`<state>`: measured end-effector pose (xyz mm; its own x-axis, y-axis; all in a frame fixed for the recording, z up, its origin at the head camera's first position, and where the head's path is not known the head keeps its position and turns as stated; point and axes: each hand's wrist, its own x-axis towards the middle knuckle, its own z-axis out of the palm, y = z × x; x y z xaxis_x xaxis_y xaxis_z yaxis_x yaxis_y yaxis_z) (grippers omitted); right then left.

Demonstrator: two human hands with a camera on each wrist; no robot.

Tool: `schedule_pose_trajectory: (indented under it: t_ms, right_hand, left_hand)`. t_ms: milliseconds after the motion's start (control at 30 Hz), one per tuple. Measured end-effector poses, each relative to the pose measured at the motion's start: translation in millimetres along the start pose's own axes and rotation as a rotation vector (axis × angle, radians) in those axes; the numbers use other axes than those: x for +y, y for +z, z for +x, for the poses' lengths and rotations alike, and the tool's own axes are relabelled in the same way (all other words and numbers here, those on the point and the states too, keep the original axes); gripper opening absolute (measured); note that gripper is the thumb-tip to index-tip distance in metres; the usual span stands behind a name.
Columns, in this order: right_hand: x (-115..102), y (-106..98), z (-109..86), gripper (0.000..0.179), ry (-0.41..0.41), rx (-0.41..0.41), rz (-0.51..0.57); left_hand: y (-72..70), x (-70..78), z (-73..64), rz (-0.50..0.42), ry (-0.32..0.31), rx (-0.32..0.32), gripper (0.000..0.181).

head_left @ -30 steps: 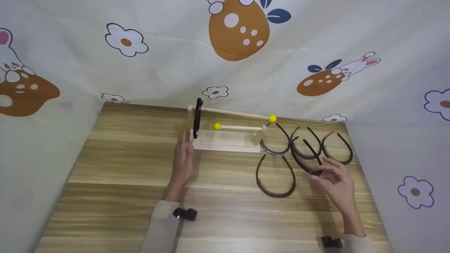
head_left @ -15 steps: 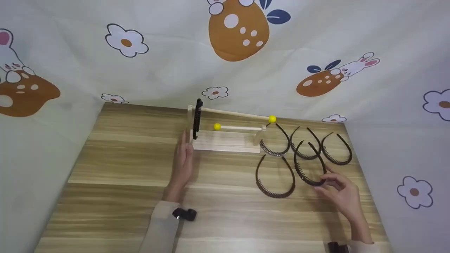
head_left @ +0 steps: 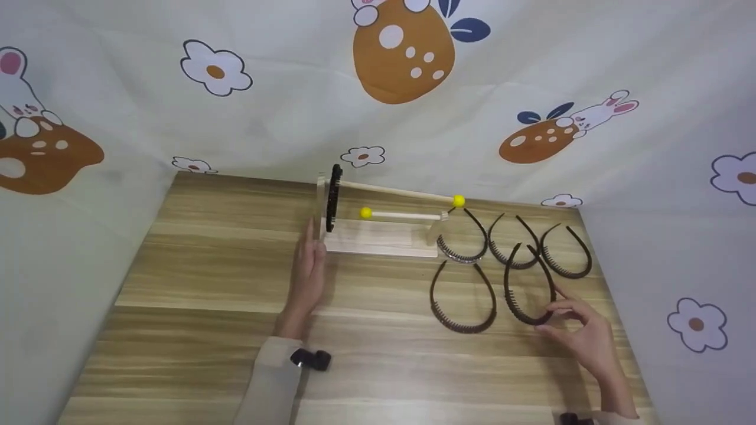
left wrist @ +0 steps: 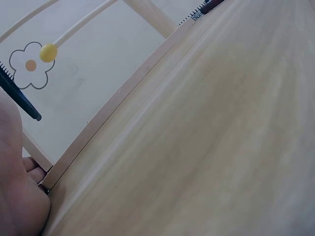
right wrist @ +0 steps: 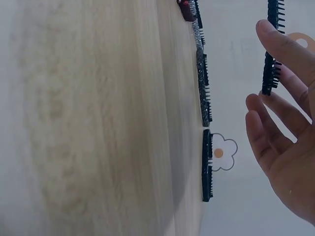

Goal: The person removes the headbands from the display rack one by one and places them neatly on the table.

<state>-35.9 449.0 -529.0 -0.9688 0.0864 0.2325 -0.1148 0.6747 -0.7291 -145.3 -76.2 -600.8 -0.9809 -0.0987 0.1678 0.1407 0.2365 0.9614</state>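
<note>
In the head view my right hand (head_left: pixel 585 336) pinches a dark toothed headband (head_left: pixel 509 295) at its lower right curve, between thumb and fingers. The band is raised over the table with its ends pointing away; in the right wrist view the headband (right wrist: pixel 268 73) shows edge-on, teeth outward. My left hand (head_left: pixel 308 268) rests with extended fingers against the left end of a pale wooden rack (head_left: pixel 378 247). This rack has two rods tipped with yellow balls (head_left: pixel 459 200). A black headband (head_left: pixel 333 200) hangs on the upper rod, close to the left upright.
Several headbands lie on the wood-grain table (head_left: pixel 207 330): a brown headband (head_left: pixel 463 328) in front, and a glittery headband (head_left: pixel 463 258) by the rack's right end with others to its right. A printed curtain (head_left: pixel 283 106) stands behind the table and along both sides.
My right hand has drawn the held headband toward me and slightly right, turning it to face the camera more. The left hand and the rack stay put.
</note>
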Motion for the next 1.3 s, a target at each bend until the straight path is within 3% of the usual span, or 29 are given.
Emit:
schedule_pose_trajectory:
  t_ms: [367, 767, 1133, 1300]
  right_hand:
    - [10.5, -8.8, -7.8, 0.049, 0.011, 0.002, -0.067]
    - [12.2, -15.6, -15.9, 0.047, 0.107, -0.107, -0.137]
    - [18.9, -13.4, -17.5, 0.044, 0.114, -0.15, -0.199]
    - [22.5, -11.7, -18.7, 0.043, 0.135, -0.175, -0.173]
  left_hand:
    - [-0.1, -2.7, 0.8, 0.01, 0.005, 0.004, 0.074]
    - [-1.3, 3.6, -2.4, 0.034, -0.024, 0.014, 0.072]
    - [0.0, 0.0, -1.3, 0.013, 0.0, 0.029, 0.072]
    - [0.4, 1.0, -1.4, 0.015, -0.027, 0.022, 0.066]
